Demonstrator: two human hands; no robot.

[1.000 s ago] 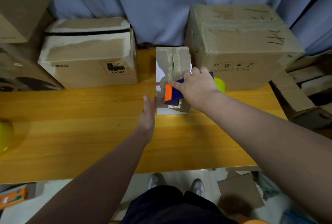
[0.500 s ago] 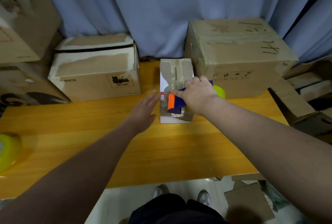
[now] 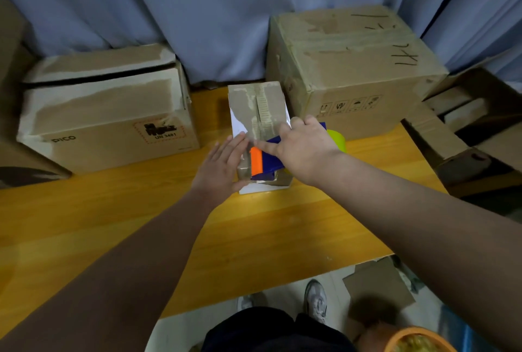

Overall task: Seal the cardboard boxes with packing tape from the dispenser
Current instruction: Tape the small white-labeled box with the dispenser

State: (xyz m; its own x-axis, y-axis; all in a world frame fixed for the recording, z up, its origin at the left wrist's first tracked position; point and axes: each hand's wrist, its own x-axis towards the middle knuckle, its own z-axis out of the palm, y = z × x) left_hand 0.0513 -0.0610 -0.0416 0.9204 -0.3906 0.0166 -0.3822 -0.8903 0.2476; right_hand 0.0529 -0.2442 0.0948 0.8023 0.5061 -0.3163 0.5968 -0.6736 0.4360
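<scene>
Head view: flat left hand (image 3: 223,165) being brought onto small cardboard box (image 3: 258,105), likely for steadying; tape dispenser (image 3: 261,161) being gripped by right hand (image 3: 305,148).

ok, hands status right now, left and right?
Left hand: open, fingers straight against the box.
Right hand: gripping the dispenser.
</scene>
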